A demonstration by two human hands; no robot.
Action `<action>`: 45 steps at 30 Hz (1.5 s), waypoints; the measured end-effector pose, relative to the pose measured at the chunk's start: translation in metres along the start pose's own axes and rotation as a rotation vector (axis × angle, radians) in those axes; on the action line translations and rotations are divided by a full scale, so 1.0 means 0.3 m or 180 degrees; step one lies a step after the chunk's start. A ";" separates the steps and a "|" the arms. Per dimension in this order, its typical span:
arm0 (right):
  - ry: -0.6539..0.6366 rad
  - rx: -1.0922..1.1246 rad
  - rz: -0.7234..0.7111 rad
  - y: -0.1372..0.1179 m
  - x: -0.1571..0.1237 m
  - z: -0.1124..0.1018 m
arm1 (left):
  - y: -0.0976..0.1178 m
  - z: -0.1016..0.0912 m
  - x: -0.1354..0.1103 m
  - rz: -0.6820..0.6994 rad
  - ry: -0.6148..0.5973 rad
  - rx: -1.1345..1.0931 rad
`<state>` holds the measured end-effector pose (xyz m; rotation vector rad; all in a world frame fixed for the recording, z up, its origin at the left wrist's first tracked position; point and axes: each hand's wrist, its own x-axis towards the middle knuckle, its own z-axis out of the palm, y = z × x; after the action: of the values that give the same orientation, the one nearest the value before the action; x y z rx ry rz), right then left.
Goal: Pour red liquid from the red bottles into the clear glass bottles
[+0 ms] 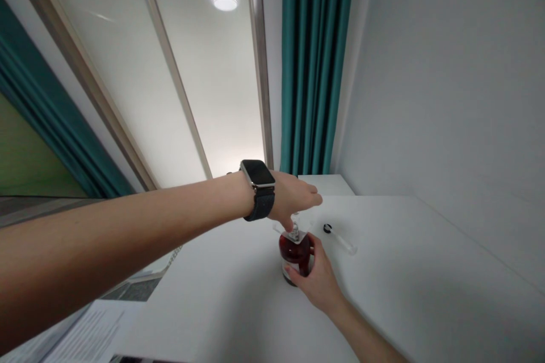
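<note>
Forearms [128,238]: 2 | hands [320,280]: 2 | red bottle [293,250]: 1 | tube [342,241]: 1

White table [409,278] | dark-red bottle [293,250], standing upright | clear tube [343,241], black at one end, lying

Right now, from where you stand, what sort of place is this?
Probably a study or work corner indoors, though I can't tell home from office: a plain white table, printed papers at lower left, and teal curtains.
</note>
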<state>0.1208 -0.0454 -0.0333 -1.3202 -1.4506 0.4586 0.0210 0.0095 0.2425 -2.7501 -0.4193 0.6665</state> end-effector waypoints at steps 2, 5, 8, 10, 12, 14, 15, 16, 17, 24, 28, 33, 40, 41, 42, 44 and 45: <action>-0.0015 0.0009 0.0021 -0.002 0.002 -0.002 | -0.003 0.003 -0.001 0.0017 0.0039 -0.0006; -0.0054 0.0042 0.0042 -0.007 0.006 -0.007 | -0.009 0.013 -0.002 0.0100 0.0137 -0.0031; -0.0053 0.0046 0.0053 -0.011 0.012 -0.013 | -0.012 0.022 -0.004 0.0153 0.0236 -0.0008; -0.0070 0.0062 0.0036 -0.011 0.016 -0.016 | -0.009 0.022 -0.006 0.0138 0.0261 -0.0012; -0.0092 0.0081 0.0031 -0.007 0.018 -0.019 | -0.003 0.015 -0.008 0.0086 0.0214 -0.0042; -0.0106 0.0076 0.0053 -0.001 0.018 -0.020 | 0.003 0.006 -0.009 0.0022 0.0134 -0.0066; -0.0107 0.0069 0.0071 0.002 0.016 -0.021 | 0.005 0.003 -0.010 -0.0006 0.0094 -0.0073; -0.0109 0.0067 0.0084 0.004 0.015 -0.023 | 0.005 0.001 -0.010 -0.0029 0.0067 -0.0083; -0.0112 0.0070 0.0085 0.006 0.012 -0.024 | 0.004 0.001 -0.011 -0.0035 0.0068 -0.0102; -0.0117 0.0124 0.0099 -0.001 -0.006 -0.048 | -0.036 0.043 -0.017 0.0019 0.0316 -0.0621; -0.0140 0.0150 0.0129 -0.005 -0.014 -0.068 | -0.040 0.048 -0.028 -0.0061 0.0417 -0.1004; -0.0164 0.0116 0.0069 -0.004 -0.017 -0.088 | -0.037 0.048 -0.041 -0.0150 0.0460 -0.1137; -0.0219 0.0195 0.0133 -0.009 -0.012 -0.104 | -0.043 0.058 -0.046 -0.0165 0.0473 -0.1170; -0.0217 0.0203 0.0138 -0.009 -0.011 -0.107 | -0.040 0.056 -0.048 -0.0177 0.0475 -0.1132; -0.0211 0.0207 0.0136 -0.010 -0.009 -0.110 | -0.035 0.054 -0.051 -0.0176 0.0486 -0.1079; -0.0184 0.0203 0.0112 -0.011 -0.005 -0.117 | -0.026 0.051 -0.060 -0.0128 0.0544 -0.0961; -0.0162 0.0196 0.0089 -0.012 -0.004 -0.119 | -0.023 0.051 -0.064 -0.0086 0.0583 -0.0911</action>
<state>0.1498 -0.0604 -0.0183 -1.2894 -1.4503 0.5547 -0.0043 0.0122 0.2393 -3.0335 -0.5459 0.3666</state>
